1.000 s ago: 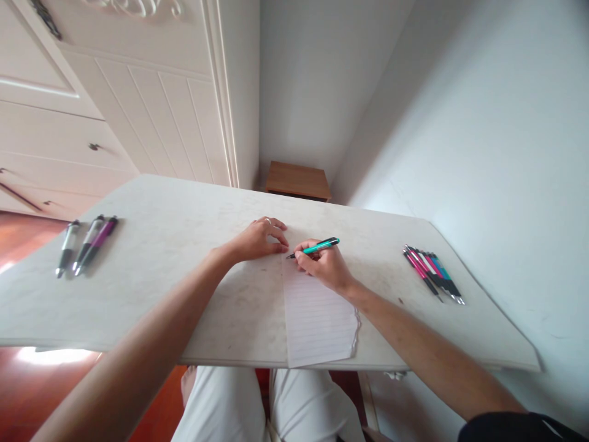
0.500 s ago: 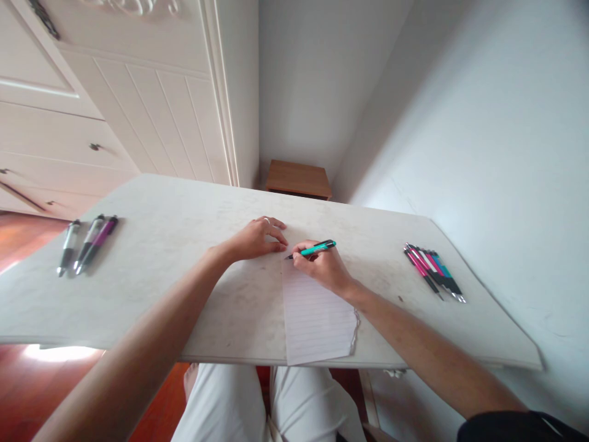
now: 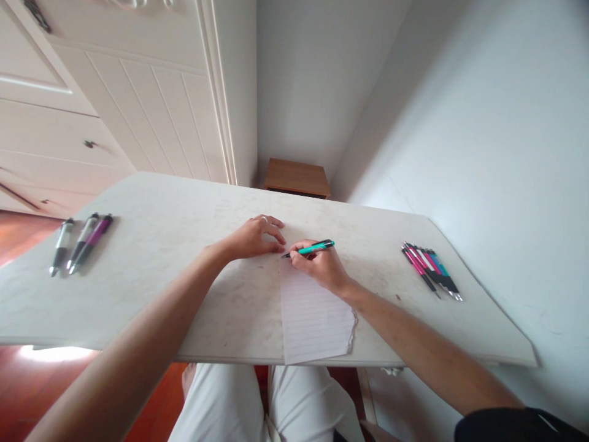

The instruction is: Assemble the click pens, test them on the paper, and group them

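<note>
A lined sheet of paper point(image 3: 315, 319) with a torn right edge lies on the white table point(image 3: 151, 245), its lower end at the table's front edge. My right hand point(image 3: 319, 265) rests on the upper part of the sheet and grips a teal pen point(image 3: 315, 247). The pen slants, its black tip down by the sheet's top left corner. Just left of that tip, my left hand point(image 3: 257, 236) lies on the table with fingers apart, holding nothing; a ring is on one finger. Whether its fingertips touch the paper I cannot tell.
Several pink, white and blue pens point(image 3: 430, 267) lie together on the right. Over on the left are two grey-white pens point(image 3: 61, 247) and a purple pen point(image 3: 94, 239). A wall point(image 3: 497, 153) borders the table's right side; a white cabinet point(image 3: 151, 110) and a brown wooden stand point(image 3: 297, 175) are beyond.
The whole view has shifted slightly, so everything appears a little further left. Both hands keep nearly the same pose, and the pen stays in my right hand at the sheet's top.
</note>
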The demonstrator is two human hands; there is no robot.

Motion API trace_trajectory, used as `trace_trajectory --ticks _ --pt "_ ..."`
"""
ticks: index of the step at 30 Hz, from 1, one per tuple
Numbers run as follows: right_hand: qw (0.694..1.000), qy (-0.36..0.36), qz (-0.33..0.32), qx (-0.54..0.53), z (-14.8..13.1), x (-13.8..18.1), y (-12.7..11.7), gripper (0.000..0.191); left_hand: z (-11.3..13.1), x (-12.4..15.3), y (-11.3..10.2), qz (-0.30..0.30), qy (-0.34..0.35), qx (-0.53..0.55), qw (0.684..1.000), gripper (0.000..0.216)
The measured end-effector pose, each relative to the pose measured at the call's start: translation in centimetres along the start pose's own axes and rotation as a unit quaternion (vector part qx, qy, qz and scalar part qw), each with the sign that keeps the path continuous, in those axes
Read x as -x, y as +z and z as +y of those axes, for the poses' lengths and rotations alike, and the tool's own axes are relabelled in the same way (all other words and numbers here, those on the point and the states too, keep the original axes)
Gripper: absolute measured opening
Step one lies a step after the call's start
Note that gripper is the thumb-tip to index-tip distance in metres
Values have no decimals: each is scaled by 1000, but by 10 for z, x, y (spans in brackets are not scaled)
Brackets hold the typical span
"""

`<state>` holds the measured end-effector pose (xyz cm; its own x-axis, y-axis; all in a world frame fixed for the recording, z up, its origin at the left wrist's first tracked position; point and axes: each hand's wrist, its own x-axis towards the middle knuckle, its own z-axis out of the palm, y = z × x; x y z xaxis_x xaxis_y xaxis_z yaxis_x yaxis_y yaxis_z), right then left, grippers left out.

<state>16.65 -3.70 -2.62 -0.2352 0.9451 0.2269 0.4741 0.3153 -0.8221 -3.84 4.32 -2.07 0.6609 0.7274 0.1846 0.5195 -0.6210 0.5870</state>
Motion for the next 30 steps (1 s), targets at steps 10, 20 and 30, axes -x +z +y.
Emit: trace_trajectory --ticks 10,20,30 --pt "1000 6 2 0 2 0 2 23 1 0 0 -1 -5 7 1000 23" --pt "999 32 10 -38 3 2 -1 22 2 0 -1 -6 -4 4 1000 25" --pt "1000 4 10 9 1 0 -1 19 -1 0 0 -3 0 10 1000 26"
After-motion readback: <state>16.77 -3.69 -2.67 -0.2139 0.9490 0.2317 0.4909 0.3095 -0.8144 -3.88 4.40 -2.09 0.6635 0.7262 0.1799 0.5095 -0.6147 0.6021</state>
